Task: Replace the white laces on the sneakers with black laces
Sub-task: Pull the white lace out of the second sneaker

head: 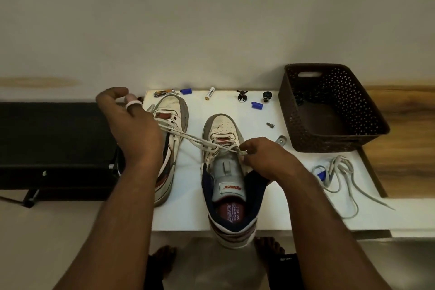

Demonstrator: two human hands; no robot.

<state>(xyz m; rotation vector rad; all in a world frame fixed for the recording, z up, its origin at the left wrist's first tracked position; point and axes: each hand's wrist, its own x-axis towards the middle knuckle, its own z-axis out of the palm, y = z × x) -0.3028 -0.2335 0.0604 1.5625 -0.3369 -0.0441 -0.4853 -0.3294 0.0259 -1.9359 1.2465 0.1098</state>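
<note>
- White cotton lace [188, 137] stretches from the worn white leather sneaker [223, 148], standing mid white table [294, 195], leftward.
- Right hand [263, 158] pinches it at the eyelets, fingers curled tight.
- Left hand [131, 125] grips its far end, fingers curled.

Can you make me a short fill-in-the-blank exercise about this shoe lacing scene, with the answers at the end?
1. The right hand pinches the white lace at the sneaker on the ____ side of the table.
2. The brown basket stands at the table's far ____ corner.
3. A loose lace already pulled out lies in front of the ____.
4. The left hand wears a ____ ring.

Answers: right; right; basket; white
</note>
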